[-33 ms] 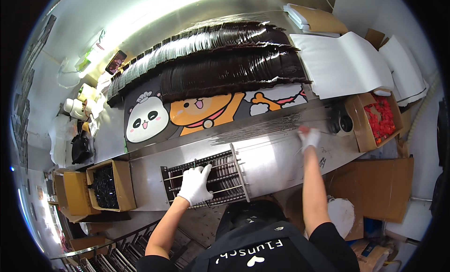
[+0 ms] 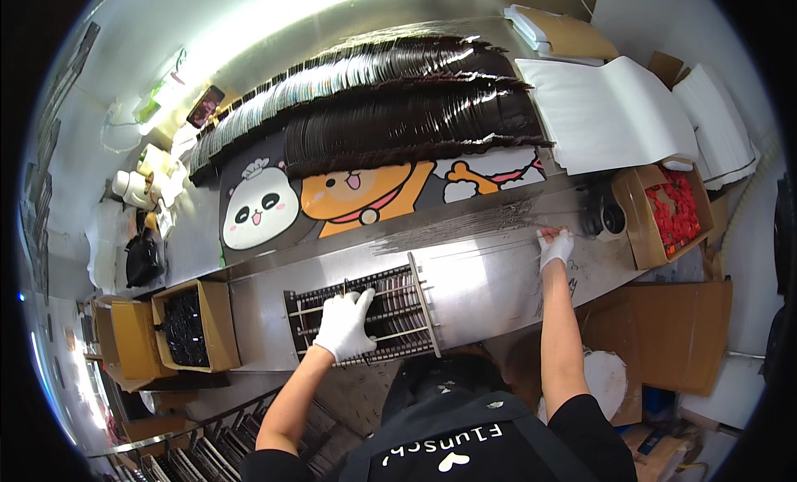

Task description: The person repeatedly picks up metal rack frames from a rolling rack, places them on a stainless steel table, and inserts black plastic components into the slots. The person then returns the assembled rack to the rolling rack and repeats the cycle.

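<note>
My left hand [image 2: 344,324], in a white glove, lies flat with fingers spread on a metal wire rack [image 2: 390,293] that holds rows of dark pieces on the steel table [image 2: 490,283]. My right hand [image 2: 554,248], also gloved, reaches far right. Its fingertips pinch at the end of a fanned heap of thin metal rods [image 2: 465,225] lying on the table. Beyond the rods lies a cartoon-animal mat [image 2: 332,200], with long overlapping rows of glossy dark discs [image 2: 415,117] on it.
A cardboard box of red pieces [image 2: 668,212] stands right of the rods, with a black round object [image 2: 602,216] beside it. White sheets [image 2: 614,108] lie at the back right. At the left stands an open box of black items [image 2: 184,326]. Wire racks [image 2: 191,457] sit below.
</note>
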Demonstrator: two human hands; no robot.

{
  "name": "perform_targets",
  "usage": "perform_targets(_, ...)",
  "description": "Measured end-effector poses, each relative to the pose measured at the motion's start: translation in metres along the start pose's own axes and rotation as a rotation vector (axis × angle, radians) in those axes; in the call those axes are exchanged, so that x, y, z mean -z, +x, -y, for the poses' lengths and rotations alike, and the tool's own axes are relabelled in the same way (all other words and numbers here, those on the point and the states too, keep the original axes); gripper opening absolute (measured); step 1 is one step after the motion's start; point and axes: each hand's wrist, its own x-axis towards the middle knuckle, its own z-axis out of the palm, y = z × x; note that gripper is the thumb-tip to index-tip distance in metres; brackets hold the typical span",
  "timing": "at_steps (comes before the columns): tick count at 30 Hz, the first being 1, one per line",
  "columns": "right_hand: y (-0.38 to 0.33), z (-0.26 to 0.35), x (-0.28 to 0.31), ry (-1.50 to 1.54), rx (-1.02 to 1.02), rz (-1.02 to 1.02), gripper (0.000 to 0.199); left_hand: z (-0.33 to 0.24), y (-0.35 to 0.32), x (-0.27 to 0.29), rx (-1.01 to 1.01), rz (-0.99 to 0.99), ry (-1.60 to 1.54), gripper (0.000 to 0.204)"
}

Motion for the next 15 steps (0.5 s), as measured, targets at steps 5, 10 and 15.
perform_targets(5, -0.046, -0.017, 0.098, -0.045, 0.045, 0.085, 0.013, -0.020, 0.016, 0.007, -0.024, -0.088, -0.033, 0.095)
perform_targets(10, -0.104, 0.035, 0.208, -0.339, -0.254, 0.298, 0.013, -0.017, 0.017, 0.003, -0.002, -0.070, -0.045, 0.097)
perform_targets(15, -0.138, -0.016, 0.142, -0.430, -0.524, 0.571, 0.017, -0.015, 0.017, 0.006, 0.003, -0.035, -0.007, 0.100)
